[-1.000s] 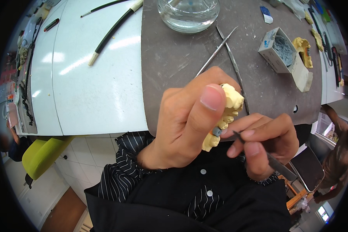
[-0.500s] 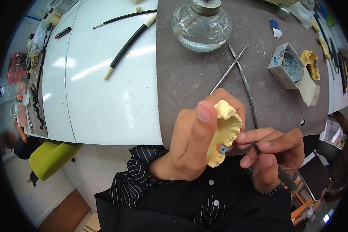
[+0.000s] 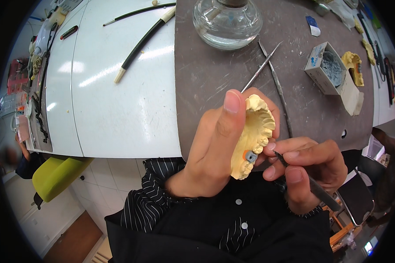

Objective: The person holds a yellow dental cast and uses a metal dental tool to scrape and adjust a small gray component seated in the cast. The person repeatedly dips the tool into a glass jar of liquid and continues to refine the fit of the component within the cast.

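My left hand (image 3: 219, 140) is closed around a yellow plaster dental model (image 3: 253, 127), thumb on its near side and fingers behind. One tooth on the model is a grey wax crown (image 3: 251, 156), with an orange patch beside it. In my right hand (image 3: 314, 168) I pinch a dark, slim carving tool (image 3: 314, 186). Its pointed tip is close to the wax tooth, apart from it. The fingertips of my right hand are near the model's edge; whether they touch it I cannot tell.
A glass spirit lamp (image 3: 227, 24) stands on the grey mat (image 3: 206, 87). Two metal carvers (image 3: 267, 65) lie crossed there. On the right is an open box (image 3: 327, 70) of grey-blue wax, beside another plaster model (image 3: 353, 65). Brushes (image 3: 142, 44) lie on the white table, with a green chair (image 3: 59, 175) below.
Both hands, with the model and the carving tool, sit slightly higher in the picture. The tool tip has come a little nearer the wax tooth. The whole view has shifted slightly.
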### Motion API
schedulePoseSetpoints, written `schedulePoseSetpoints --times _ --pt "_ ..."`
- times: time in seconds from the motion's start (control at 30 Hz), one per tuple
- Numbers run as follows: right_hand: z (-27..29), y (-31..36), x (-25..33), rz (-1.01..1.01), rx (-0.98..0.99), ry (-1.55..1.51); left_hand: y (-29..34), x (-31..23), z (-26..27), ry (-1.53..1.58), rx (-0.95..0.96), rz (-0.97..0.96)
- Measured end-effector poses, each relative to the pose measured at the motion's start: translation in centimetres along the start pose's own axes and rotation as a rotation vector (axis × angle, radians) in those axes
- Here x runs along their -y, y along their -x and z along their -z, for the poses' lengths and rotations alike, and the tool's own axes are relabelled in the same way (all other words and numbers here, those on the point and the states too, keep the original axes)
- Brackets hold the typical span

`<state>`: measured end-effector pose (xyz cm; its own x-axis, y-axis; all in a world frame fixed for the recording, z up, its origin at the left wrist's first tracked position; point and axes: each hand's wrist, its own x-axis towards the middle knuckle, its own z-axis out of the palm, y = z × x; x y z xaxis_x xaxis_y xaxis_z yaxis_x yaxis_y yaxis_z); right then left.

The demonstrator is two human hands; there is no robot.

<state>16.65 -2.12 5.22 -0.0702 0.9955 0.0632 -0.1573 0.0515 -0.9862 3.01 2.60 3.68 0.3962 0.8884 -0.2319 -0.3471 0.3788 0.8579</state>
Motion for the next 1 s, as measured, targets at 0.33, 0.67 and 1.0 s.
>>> schedulePoseSetpoints --times 0.33,0.67,1.0 --pt "4.7 -0.7 -1.7 0.251 -0.354 1.172 -0.3 1.0 -0.2 -0.390 -0.034 -0.283" --pt "5.7 1.2 -1.0 0.282 -0.204 0.709 -0.2 1.2 -0.8 -0.407 -0.065 -0.322" --pt "2.9 0.7 -2.7 0.287 -0.002 0.013 0.3 0.4 0.3 -0.099 0.040 -0.112"
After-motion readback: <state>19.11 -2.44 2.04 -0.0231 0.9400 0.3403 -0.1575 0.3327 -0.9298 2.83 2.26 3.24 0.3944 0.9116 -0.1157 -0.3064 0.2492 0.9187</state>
